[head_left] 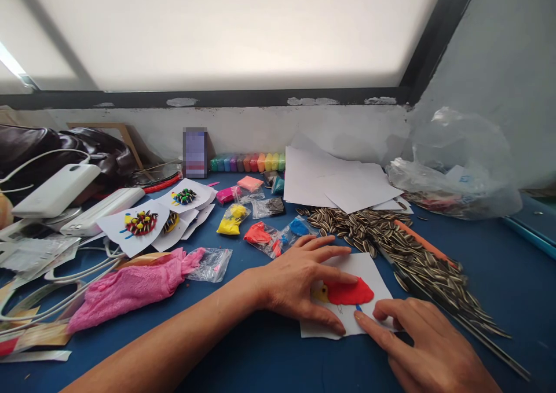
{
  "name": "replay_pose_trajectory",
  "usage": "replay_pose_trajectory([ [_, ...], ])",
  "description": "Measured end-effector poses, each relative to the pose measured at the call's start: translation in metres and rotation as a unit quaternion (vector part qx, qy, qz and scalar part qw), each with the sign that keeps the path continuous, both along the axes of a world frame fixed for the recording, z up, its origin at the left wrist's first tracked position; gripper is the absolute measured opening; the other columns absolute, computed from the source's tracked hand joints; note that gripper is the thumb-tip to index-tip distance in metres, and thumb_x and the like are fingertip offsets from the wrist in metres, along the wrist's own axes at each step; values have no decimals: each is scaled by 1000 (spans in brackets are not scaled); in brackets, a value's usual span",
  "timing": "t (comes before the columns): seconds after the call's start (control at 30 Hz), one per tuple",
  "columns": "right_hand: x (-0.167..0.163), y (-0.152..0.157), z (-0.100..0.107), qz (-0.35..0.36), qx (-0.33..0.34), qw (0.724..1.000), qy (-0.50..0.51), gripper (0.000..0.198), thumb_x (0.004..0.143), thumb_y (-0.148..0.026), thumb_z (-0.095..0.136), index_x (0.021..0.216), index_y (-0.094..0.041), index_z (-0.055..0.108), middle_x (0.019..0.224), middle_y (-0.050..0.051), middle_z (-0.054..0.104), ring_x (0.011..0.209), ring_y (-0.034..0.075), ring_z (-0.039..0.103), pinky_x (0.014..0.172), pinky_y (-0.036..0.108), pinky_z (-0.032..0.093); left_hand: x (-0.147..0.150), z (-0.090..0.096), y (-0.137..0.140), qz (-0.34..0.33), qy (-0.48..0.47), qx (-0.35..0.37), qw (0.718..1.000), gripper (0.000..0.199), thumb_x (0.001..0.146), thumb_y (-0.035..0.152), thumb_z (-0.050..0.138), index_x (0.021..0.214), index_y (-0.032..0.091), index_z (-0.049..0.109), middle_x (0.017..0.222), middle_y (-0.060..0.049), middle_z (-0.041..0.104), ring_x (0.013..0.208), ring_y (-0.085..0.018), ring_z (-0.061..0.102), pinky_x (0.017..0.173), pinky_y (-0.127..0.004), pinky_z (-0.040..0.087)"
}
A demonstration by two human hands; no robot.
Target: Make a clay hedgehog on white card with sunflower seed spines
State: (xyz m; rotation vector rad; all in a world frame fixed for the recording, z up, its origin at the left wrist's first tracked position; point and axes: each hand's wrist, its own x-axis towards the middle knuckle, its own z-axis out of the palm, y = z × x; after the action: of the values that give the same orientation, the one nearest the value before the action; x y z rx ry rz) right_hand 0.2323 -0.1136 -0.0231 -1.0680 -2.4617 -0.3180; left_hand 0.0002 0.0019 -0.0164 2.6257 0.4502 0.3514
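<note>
My left hand (306, 280) lies spread over a small sheet of white paper (321, 328), its fingers apart and holding nothing. On the paper is a flat red clay shape (350, 293) with a yellow clay head (320, 292) at its left end, partly under my left hand. Pencil lines show below the red clay. My right hand (428, 341) has one finger stretched out, its tip at a thin blue clay strip (358, 308) under the red shape. The other visible fingers of that hand are bent, with nothing seen in them.
Sunflower seeds (417, 260) are heaped at the right beside white sheets (334, 179). Bagged yellow clay (232, 219) and red clay (259, 234) lie ahead. Finished clay-and-seed figures (142, 224), a pink cloth (134, 283) and white cables (87, 271) occupy the left.
</note>
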Motion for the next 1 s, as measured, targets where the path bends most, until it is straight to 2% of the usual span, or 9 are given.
replay_pose_trajectory([
  [0.13,2,-2,2,5,-2,1000,8,40,84,0,45,112,-17,69,91,10,66,79,18,60,70,31,50,-1,0,0,-1,-2,0,1000,68,75,64,67,135,34,53,155,-1,31,144,-34,23,118,-54,16],
  [0.3,4,-5,0,-16,8,1000,14,32,84,-6,49,107,-12,69,92,12,65,83,21,61,71,33,51,-1,1,0,0,-2,-1,1000,69,75,65,67,135,33,53,156,-2,31,144,-33,23,118,-53,15],
  [0.5,0,-3,2,-12,-2,1000,10,33,84,-6,48,110,-12,68,92,11,64,84,21,61,73,32,51,0,0,0,-2,-3,3,1000,71,74,66,67,136,32,52,155,-2,32,144,-33,23,118,-53,16],
  [0.7,-6,-1,6,-12,16,999,36,33,83,-5,46,102,-14,71,87,10,65,80,19,61,70,30,51,0,0,0,-3,2,4,1000,69,75,65,66,135,33,53,155,-2,31,144,-33,22,118,-54,15],
  [0.83,-3,-2,3,-16,-1,1000,9,34,83,-6,48,106,-14,71,91,10,66,83,20,62,72,31,52,-1,1,0,-4,3,-2,1000,71,74,66,67,135,33,53,155,-2,32,144,-34,22,118,-53,15],
  [1.0,2,-5,2,-16,9,1000,7,34,84,-6,49,110,-12,69,92,12,66,83,21,62,72,32,52,0,1,0,0,7,-7,1000,71,73,64,68,136,34,52,155,-1,31,144,-35,22,118,-55,15],
])
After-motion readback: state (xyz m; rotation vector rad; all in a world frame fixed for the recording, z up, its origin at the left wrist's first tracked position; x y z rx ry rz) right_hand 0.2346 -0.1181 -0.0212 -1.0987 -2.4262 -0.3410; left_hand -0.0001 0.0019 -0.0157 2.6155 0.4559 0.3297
